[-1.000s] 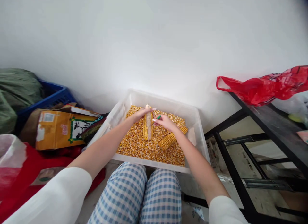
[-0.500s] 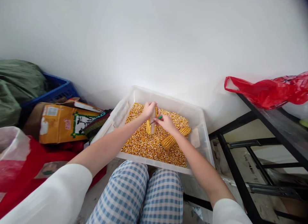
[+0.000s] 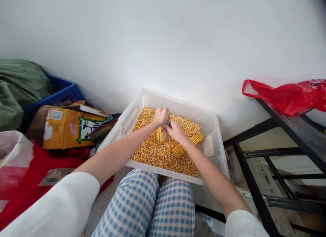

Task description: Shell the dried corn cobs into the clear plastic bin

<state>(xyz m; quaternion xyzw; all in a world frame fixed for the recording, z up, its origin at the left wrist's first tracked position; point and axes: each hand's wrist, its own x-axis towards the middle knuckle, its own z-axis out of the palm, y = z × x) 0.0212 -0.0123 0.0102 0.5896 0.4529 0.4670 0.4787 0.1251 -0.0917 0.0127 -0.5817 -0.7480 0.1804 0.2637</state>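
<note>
Plastic bin w/ kernels, cob, poss. label.

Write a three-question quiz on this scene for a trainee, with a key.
1. Pick one. What does the left hand hold? (a) a box (b) a cob (c) a bag
2. True or false: the right hand holds the green tool.
3. Fill in: the tub holds many loose ____.

Key: 1 b; 2 true; 3 kernels.
</note>
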